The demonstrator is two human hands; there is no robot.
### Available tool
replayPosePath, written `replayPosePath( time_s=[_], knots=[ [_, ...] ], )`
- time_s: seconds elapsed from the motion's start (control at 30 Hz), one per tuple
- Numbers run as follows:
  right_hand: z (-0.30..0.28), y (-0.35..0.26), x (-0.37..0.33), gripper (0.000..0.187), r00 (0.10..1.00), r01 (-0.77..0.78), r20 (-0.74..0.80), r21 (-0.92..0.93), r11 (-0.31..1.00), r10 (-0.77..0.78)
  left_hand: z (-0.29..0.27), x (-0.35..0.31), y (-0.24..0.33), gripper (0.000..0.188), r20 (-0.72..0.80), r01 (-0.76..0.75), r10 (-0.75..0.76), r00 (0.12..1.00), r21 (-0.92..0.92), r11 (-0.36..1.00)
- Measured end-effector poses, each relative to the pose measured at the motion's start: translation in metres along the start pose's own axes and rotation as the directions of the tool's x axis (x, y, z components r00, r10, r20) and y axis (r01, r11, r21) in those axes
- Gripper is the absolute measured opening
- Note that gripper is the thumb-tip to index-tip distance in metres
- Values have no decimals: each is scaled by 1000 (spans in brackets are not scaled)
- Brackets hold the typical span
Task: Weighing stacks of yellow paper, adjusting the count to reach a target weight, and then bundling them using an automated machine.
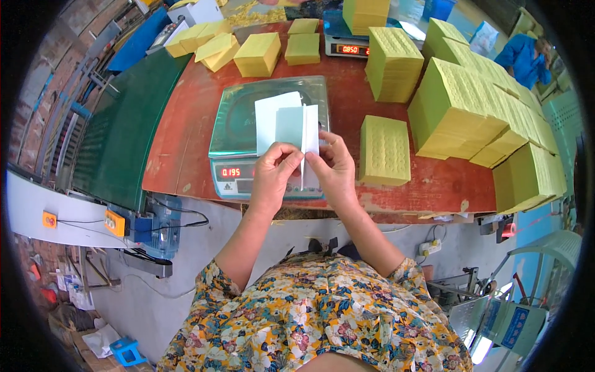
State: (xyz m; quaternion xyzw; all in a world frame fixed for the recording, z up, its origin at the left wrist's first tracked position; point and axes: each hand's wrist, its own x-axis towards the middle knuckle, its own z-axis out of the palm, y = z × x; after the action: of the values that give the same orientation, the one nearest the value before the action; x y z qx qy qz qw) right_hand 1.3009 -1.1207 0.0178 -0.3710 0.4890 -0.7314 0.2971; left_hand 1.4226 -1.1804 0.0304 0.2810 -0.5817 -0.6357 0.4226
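Observation:
Both my hands work over a digital scale (230,127) with a glossy tray and a lit red display. My left hand (273,170) is closed, thumb against fingers, on the near edge of some thin white sheets (312,121). My right hand (338,173) pinches the same sheets from the other side, the two thumbs almost meeting. The sheets stand nearly upright, edge toward me. Just left of them are a pale grey-green sheet (289,126) and a larger white sheet (266,121); I cannot tell whether these rest on the tray or are held.
A stack of yellow embossed paper (384,150) stands right of the scale on the red table (180,130). Taller yellow stacks (458,111) fill the right side. A second scale (347,49) bears another stack. A green conveyor belt (130,130) runs at left. Someone in blue (524,56) is at far right.

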Motion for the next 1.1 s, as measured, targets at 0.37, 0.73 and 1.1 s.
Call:
replayPosePath(
  time_s=[0.37, 0.73, 1.1],
  knots=[
    [-4, 8, -7, 24, 970, 223, -32, -296, 929, -243, 0, 0, -2, 11, 15, 12, -11, 1000, -59, 998],
    [-10, 2, -4, 13, 999, -13, 43, -43, 999, 15, 3, 3, -7, 10, -11, -100, 102, 995, 151, 984],
    [-10, 9, -4, 11, 999, -37, 40, -11, 999, 37, 6, 1, 0, 7, -28, -47, 49, 998, 91, 995]
  ],
)
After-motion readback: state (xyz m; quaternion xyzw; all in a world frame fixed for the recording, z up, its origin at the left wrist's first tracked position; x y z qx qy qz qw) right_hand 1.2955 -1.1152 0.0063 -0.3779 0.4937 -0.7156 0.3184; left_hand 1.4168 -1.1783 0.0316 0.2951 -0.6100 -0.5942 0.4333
